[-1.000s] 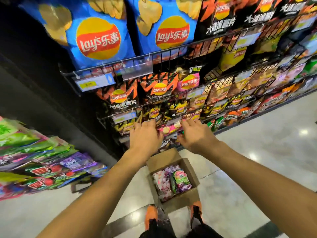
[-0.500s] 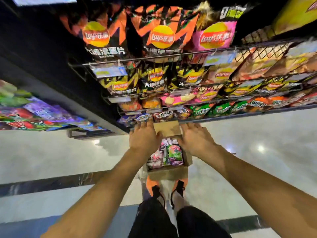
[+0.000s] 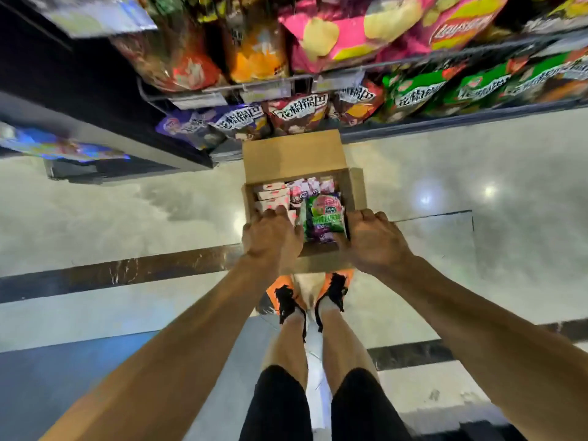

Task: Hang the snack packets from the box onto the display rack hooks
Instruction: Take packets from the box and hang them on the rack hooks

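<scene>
box (image 3: 294, 155): plain brown cardboard, top open, far flap folded up and back, side flaps splayed. Sits on the floor just ahead of the person's orange shoes (image 3: 334, 289). Inside, snack packets (image 3: 297, 194) packed tight: pink/white ones toward the far and left side, one green packet (image 3: 324, 218) with a pink round label and purple bottom edge lying on top, between the two hands

floor (image 3: 477, 173): glossy pale marble-look tile with a dark inlay strip, ceiling-light glare spots off to the right of the right hand. Blue floor patch near-left

display rack (image 3: 350, 76): beyond the fingers, past the box. Wire shelf rails with price tags, rows of chip bags – pink, orange, green, plus dark red ones on the lowest row right behind the box's far flap. Heavy motion blur up there, print mostly unreadable

left hand (image 3: 270, 240): at the box's near-left corner, fingers (image 3: 275, 214) curled together down over the edge, tips on or among the pink/white packets – can't tell if it pinches one or just grips the wall

right hand (image 3: 374, 241): at the near-right corner, fingers curled in a loose fist, knuckles up, just beside the green packet's right edge; probably hooked on the box wall, contact hidden under the hand
</scene>
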Tool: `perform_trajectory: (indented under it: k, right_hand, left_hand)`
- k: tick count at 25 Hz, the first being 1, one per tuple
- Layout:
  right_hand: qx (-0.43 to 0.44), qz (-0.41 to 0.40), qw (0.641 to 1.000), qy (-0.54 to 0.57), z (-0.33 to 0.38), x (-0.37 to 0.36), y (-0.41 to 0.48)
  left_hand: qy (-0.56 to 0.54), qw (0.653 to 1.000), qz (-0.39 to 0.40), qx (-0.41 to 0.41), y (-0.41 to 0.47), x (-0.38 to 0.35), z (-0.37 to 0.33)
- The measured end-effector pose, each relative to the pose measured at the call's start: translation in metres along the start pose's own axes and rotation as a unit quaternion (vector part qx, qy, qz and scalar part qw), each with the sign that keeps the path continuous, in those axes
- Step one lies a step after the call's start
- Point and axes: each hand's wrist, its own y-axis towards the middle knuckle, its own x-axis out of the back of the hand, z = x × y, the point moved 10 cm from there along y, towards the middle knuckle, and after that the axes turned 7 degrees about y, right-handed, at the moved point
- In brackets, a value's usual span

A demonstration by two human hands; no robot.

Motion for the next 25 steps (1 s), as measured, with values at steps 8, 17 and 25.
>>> perform_trajectory:
  k: [8,17,25]
  right_hand:
    - [-0.006,0.025,0.999,0.045,-0.043,-0.133,0.108]
    - [-0.181,-0.020,0.943,0.278,-0.090,-0.229,0.220]
    - [-0.166,-0.066,0.976,0.125,-0.092,-0.254,0.251]
  left_hand:
    - [-0.060,0.996,0.060,-0.001,0.126,-0.142,-0.016]
    - [-0.156,0.986,0.043,0.047,0.243,-0.234,-0.022]
    - [-0.184,0.981,-0.034,0.055,0.282,-0.246,-0.024]
